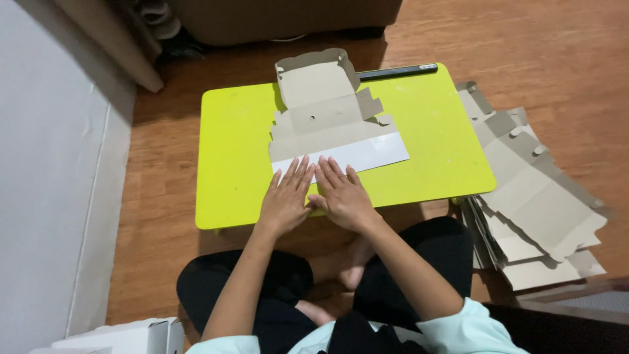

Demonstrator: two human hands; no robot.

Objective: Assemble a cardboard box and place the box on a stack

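Note:
A flat die-cut cardboard box blank (327, 121) lies on a small lime-green table (432, 131), its far end partly folded up into walls (314, 62). The near flap (367, 152) is folded over and shows its white side. My left hand (286, 196) and my right hand (342, 193) lie flat side by side, fingers spread, pressing on the near edge of that white flap. Neither hand grips anything.
A black ruler-like bar (396, 71) lies along the table's far edge. A stack of flat cardboard blanks (537, 196) sits on the wooden floor to the right. A white box (131, 335) is at lower left, a grey wall on the left, dark furniture behind.

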